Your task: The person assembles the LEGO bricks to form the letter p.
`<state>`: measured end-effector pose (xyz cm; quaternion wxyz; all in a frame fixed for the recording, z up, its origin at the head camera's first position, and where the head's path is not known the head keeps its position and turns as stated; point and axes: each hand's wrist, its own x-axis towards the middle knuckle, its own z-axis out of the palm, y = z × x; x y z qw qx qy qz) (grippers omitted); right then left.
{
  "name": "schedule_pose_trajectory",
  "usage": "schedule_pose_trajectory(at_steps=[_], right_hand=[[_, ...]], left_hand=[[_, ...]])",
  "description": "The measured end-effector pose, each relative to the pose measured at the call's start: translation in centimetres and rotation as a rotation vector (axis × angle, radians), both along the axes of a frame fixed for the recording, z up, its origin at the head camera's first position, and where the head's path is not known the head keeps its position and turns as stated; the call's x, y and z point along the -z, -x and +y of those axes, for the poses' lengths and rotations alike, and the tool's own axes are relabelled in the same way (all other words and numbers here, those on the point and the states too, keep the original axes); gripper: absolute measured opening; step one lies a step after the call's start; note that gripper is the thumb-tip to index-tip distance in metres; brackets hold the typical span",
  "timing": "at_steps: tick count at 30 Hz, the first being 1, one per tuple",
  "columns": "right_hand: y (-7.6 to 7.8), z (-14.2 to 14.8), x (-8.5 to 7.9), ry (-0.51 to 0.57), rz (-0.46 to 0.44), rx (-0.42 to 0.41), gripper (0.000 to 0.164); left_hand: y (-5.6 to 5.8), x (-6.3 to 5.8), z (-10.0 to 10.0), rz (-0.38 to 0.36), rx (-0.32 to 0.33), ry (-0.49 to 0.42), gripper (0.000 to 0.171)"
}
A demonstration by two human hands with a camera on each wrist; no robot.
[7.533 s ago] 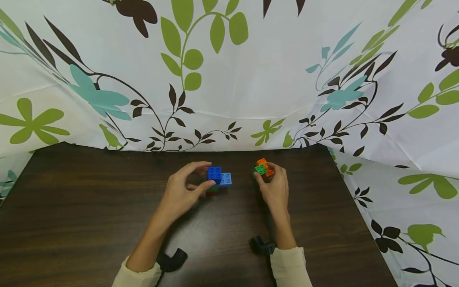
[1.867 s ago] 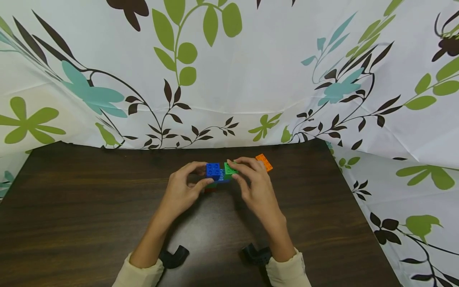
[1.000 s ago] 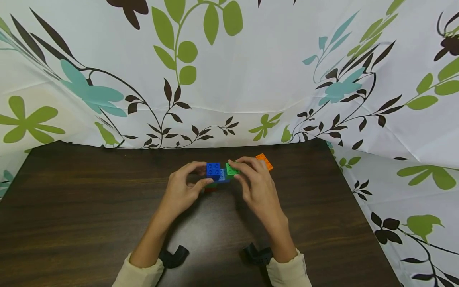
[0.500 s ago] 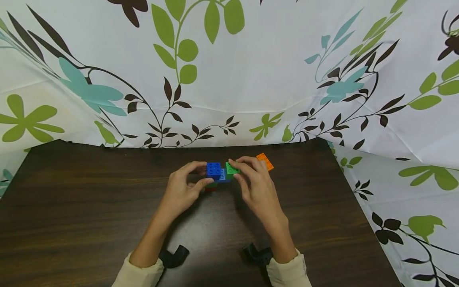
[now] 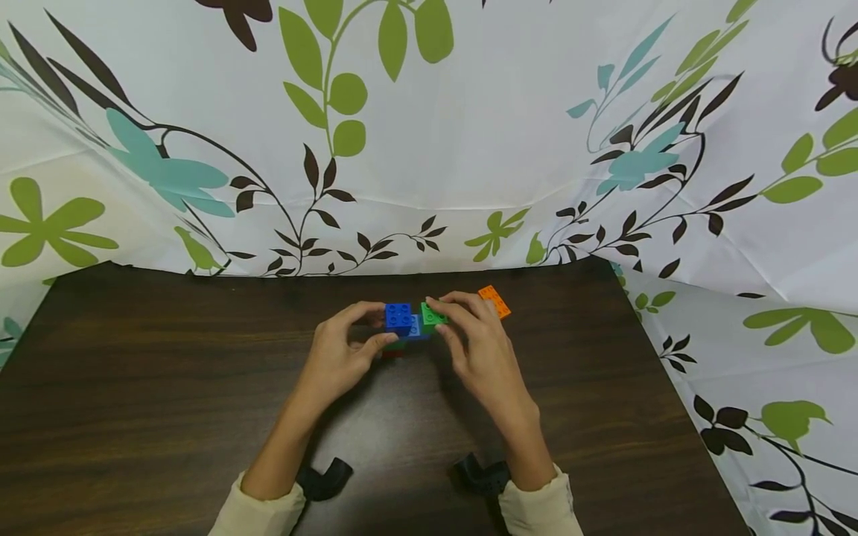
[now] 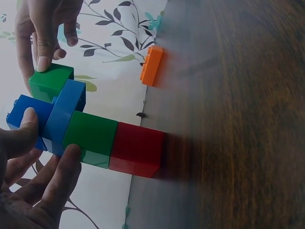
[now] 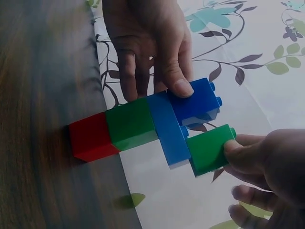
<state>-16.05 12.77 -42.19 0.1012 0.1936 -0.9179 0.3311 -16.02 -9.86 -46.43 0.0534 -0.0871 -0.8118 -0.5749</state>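
Note:
A stack of toy building bricks stands upright on the table: a red brick (image 6: 136, 149) at the bottom, a green one (image 6: 93, 138) above it, then a longer light-blue brick (image 7: 167, 129) lying across. On the light-blue brick's left end sits a dark-blue brick (image 5: 398, 318). My left hand (image 5: 338, 361) holds the stack at the dark-blue brick, thumb on its near side and other fingers behind. Between thumb and fingers, my right hand (image 5: 485, 357) pinches a second green brick (image 7: 209, 149). That brick is right at the light-blue brick's right end, beside the dark-blue one, slightly tilted.
An orange brick (image 5: 494, 301) lies on the dark wooden table (image 5: 167, 387), just behind the right hand. A patterned cloth (image 5: 429, 171) hangs along the table's back edge and right side. Black curved mounts (image 5: 326, 480) sit at both wrists.
The right hand has carried the green brick left from beside the orange pieces to the stack; an orange brick stays behind. Over the last second, both hands barely move.

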Motion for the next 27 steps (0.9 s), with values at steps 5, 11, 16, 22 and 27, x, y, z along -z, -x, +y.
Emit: schedule_pose_trajectory(at_steps=[5, 11, 16, 22, 27], right_hand=[[0.2, 0.4, -0.1, 0.014, -0.007, -0.028, 0.049], [0.6, 1.1, -0.2, -0.009, -0.05, -0.011, 0.065], [1.0, 2.1, -0.1, -0.005, -0.077, 0.034, 0.061], [1.8, 3.2, 0.5, 0.027, -0.09, 0.131, 0.054], [2.1, 3.9, 1.1, 0.026, -0.091, 0.199, 0.05]], left_hand=[[0.0, 0.0, -0.1, -0.006, 0.001, 0.003, 0.038], [0.1, 0.0, -0.1, -0.023, 0.006, 0.011, 0.038], [0.1, 0.1, -0.1, -0.027, 0.004, 0.014, 0.038], [0.1, 0.2, -0.1, -0.036, 0.003, 0.023, 0.038], [0.1, 0.2, -0.1, -0.041, 0.005, 0.023, 0.038]])
